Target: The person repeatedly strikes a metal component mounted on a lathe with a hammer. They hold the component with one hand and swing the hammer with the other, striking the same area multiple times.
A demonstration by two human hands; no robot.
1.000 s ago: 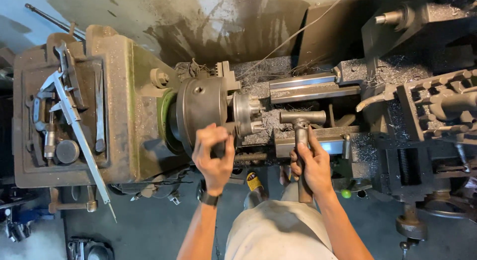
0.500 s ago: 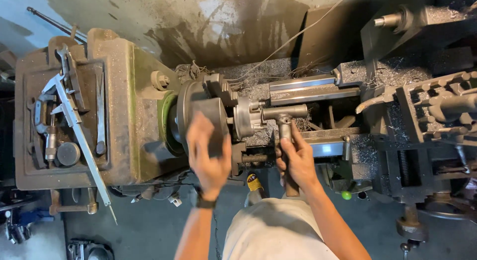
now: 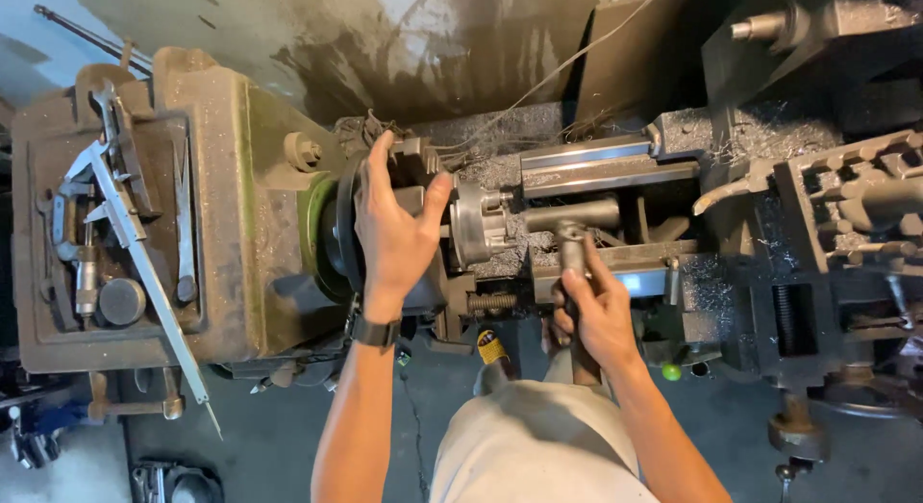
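I look down on an old green lathe. My left hand (image 3: 392, 226) lies over the top of the dark round chuck (image 3: 423, 181), fingers spread across it, with a black band on the wrist. A shiny metal workpiece (image 3: 478, 224) sits in the chuck just right of that hand. My right hand (image 3: 594, 315) is closed around the handle of a grey T-shaped wrench (image 3: 574, 236), whose head reaches up toward the workpiece. Both hands rest on the machine.
The headstock top (image 3: 240, 176) holds a tray with calipers (image 3: 144, 263), wrenches and a micrometer. The carriage and tool post (image 3: 846, 214) stand to the right, with metal chips around. A small yellow bottle (image 3: 492, 347) lies below the bed. The concrete floor shows beneath me.
My left hand climbed from the chuck's front edge to its top, rolling it. My right hand and the wrench shifted up and slightly left toward the workpiece.
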